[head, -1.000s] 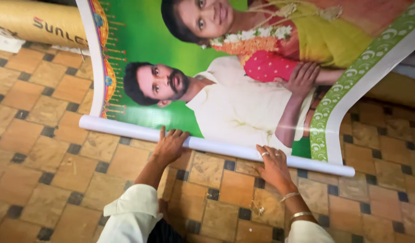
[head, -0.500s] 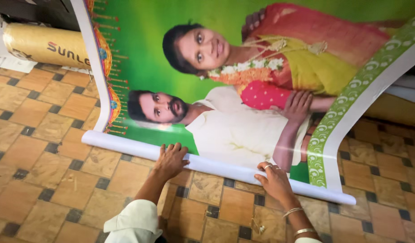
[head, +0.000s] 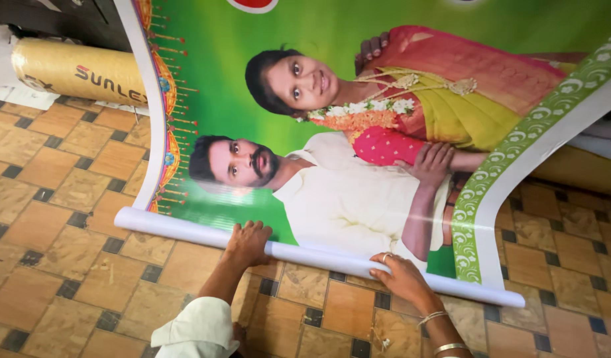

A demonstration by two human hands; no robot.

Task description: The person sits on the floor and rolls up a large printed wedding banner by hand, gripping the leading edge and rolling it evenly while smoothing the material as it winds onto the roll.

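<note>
A large printed banner (head: 358, 132) lies spread over the tiled floor (head: 54, 265), its near edge wound into a white rolled tube (head: 305, 255). The tube's long axis runs from the left, slightly farther off, down to the right, slightly nearer, so it lies slantwise across the view, one end pointing left and the other right.

Both hands rest on the tube from its near side. The left hand (head: 247, 242) sits around the tube's middle, fingers spread and laid flat over the top of the roll. The right hand (head: 399, 277), with a ring and bangles at the wrist, presses on the tube further right, fingers loosely extended, palm down. Neither hand closes around the roll; both lie open upon it.

The unrolled sheet stretches away beyond the hands. At the far left a yellowish roll of material (head: 73, 69) lies on the floor, well apart.
</note>
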